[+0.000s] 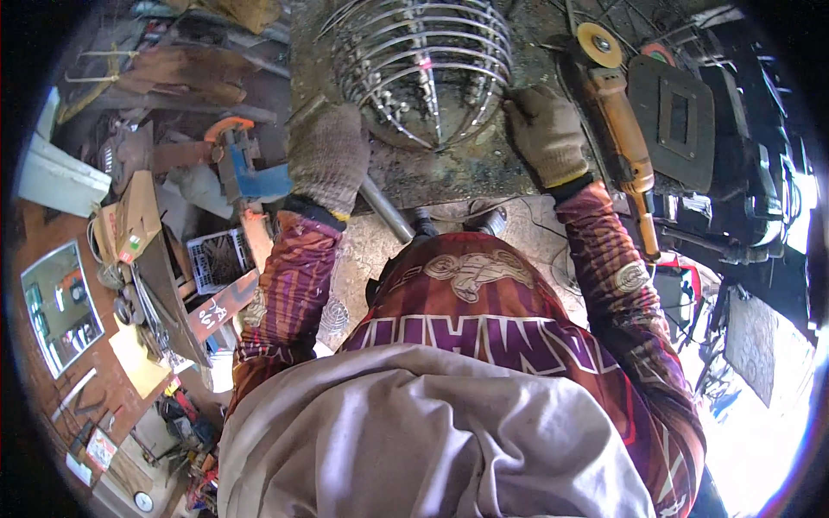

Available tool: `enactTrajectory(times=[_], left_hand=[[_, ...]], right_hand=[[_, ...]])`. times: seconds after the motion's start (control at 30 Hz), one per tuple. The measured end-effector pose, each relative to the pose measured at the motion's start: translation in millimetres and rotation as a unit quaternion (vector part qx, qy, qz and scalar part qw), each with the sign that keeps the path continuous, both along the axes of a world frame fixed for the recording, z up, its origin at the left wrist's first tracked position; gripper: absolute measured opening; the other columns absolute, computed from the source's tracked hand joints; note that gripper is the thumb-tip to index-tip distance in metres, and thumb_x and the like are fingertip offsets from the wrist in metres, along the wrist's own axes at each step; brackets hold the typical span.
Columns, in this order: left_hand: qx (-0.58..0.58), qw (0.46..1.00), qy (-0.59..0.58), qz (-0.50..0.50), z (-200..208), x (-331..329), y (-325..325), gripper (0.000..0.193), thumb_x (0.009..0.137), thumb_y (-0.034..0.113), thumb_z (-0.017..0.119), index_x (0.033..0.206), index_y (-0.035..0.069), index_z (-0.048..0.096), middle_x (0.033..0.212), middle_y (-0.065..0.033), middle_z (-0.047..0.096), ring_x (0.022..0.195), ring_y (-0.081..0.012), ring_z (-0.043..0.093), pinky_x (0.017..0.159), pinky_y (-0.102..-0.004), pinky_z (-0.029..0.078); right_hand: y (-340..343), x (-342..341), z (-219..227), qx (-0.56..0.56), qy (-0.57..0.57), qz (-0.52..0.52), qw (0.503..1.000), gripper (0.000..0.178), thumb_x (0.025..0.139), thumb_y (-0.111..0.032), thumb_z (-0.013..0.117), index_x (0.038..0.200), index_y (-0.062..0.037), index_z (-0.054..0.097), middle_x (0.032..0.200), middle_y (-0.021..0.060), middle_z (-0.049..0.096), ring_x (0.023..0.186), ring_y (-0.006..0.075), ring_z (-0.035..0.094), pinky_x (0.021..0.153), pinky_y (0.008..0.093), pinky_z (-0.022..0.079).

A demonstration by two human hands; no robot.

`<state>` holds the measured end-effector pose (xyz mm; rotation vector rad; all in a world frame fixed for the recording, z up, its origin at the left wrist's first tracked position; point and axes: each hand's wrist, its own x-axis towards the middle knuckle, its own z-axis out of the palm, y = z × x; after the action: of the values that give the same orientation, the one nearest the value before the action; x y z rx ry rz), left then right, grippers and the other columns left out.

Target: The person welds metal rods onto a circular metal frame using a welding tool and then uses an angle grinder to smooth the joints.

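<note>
Both left hand (328, 157) and right hand (547, 136) flank the wire cage (426, 65), perhaps steadying it; their grip (fingertips obscured) I cannot tell. An angle grinder (623, 129) lies right, seemingly for reach.

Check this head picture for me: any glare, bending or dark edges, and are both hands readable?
Head view: white glare swallows detail at the lower right; edges look bent toward the rim, and black darkens the corners; the left hand, right hand and wire cage show clearly, with bright highlights on the cage.
</note>
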<state>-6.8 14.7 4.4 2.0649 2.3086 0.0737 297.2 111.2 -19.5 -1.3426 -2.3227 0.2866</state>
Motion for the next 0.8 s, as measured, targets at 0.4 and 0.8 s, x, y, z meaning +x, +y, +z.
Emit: enactTrajectory(times=[0.4, 0.8], left_hand=[[-0.046, 0.999, 0.01, 0.021, 11.9, 7.4, 1.1, 0.03, 0.082, 0.019, 0.071, 0.11, 0.007, 0.07, 0.105, -0.0199, 0.071, 0.102, -0.0406, 0.068, 0.089, -0.0505, 0.055], [0.09, 0.994, 0.062, -0.031, 9.2, 9.3, -1.2, 0.026, 0.093, 0.03, 0.068, 0.092, 0.005, 0.068, 0.087, -0.0201, 0.068, 0.087, -0.0399, 0.068, 0.079, -0.0512, 0.054]], right_hand=[[-0.7, 2.6, -4.6, -0.044, -0.001, -0.013, 0.999, 0.027, 0.092, -0.032, 0.065, 0.1, -0.0082, 0.074, 0.097, 0.0157, 0.071, 0.092, 0.0393, 0.068, 0.078, 0.0488, 0.054], [-8.7, -0.9, 8.2, -0.041, 0.1, -0.062, 0.992, 0.026, 0.09, -0.034, 0.071, 0.1, -0.0104, 0.077, 0.093, 0.0144, 0.071, 0.089, 0.0363, 0.069, 0.077, 0.0456, 0.055]])
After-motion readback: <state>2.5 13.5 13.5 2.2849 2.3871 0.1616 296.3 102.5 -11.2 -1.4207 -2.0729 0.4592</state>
